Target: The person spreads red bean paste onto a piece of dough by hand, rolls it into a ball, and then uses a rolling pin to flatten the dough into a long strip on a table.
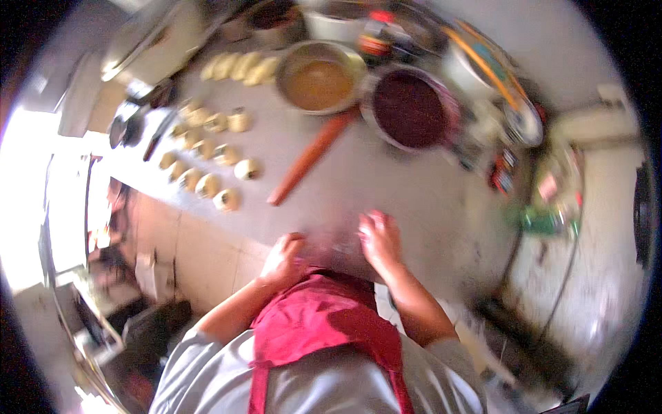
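My left hand (286, 257) is at the table's front edge, just above the red apron (315, 336), with its fingers curled. My right hand (381, 238) is over the table (331, 207) near the same edge, fingers bent and their tips reddish. Blur hides whether either hand holds anything. A reddish smear marks the surface between them. Beyond my hands, a red-brown rolling pin (313, 158) lies slantwise. Its far end meets a metal bowl of orange-brown liquid (320, 83) and a pot of dark purple paste (408, 106).
Rows of pale round dough pieces (208, 185) sit at the left, and longer dough pieces (243, 67) lie farther back. A knife (158, 134) is near the left edge. A red-capped bottle (376, 36) stands behind the bowls. At the right is a green bottle (540, 220).
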`<state>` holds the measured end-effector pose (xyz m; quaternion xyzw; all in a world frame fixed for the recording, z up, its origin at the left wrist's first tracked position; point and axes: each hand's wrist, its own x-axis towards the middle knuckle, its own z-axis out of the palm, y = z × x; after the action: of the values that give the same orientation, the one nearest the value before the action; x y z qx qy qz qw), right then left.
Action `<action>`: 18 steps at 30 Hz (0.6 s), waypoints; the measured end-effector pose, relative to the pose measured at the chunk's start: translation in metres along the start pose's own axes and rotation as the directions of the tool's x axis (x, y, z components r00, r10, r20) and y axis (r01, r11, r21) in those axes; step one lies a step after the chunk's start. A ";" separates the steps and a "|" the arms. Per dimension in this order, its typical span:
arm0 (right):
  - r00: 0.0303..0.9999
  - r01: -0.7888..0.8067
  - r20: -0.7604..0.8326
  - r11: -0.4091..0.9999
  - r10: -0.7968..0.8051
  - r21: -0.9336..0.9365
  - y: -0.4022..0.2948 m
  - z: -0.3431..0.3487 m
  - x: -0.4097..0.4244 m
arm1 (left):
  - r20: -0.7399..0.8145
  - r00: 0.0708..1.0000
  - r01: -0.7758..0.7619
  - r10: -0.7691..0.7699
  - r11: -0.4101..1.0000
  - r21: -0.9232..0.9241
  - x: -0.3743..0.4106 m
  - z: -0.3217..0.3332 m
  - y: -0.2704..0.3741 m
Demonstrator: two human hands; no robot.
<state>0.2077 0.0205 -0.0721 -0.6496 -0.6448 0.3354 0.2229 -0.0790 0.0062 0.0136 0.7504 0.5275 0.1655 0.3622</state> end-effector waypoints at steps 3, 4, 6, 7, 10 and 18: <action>0.996 0.083 0.004 0.973 -0.084 -0.213 -0.026 -0.026 0.006 | -0.057 0.996 -0.072 0.068 0.995 -0.070 -0.006 -0.023 -0.031; 0.983 -0.015 0.182 0.993 0.036 -0.118 -0.032 -0.039 0.020 | -0.113 0.992 -0.075 0.064 0.992 -0.100 -0.007 -0.033 -0.042; 0.848 -0.465 0.478 0.755 0.229 0.462 -0.057 -0.041 0.045 | -0.080 0.996 0.014 -0.030 0.981 -0.192 -0.015 -0.051 -0.065; 0.837 -0.455 0.525 0.730 0.155 0.510 -0.090 -0.045 0.062 | -0.055 0.996 0.050 -0.064 0.971 -0.234 -0.016 -0.062 -0.076; 0.881 -0.300 0.471 0.724 -0.040 0.622 -0.206 -0.003 0.144 | -0.060 0.998 -0.006 -0.013 0.952 -0.306 -0.015 -0.095 -0.105; 0.828 0.558 0.252 0.778 -0.501 -0.288 -0.378 0.201 0.438 | -0.025 0.990 0.118 -0.139 0.913 -0.391 -0.043 -0.211 -0.169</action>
<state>-0.2227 0.4502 0.0008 -0.4410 -0.8664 0.1903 0.1366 -0.3422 0.0756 0.0426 0.6228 0.5416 0.2622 0.5000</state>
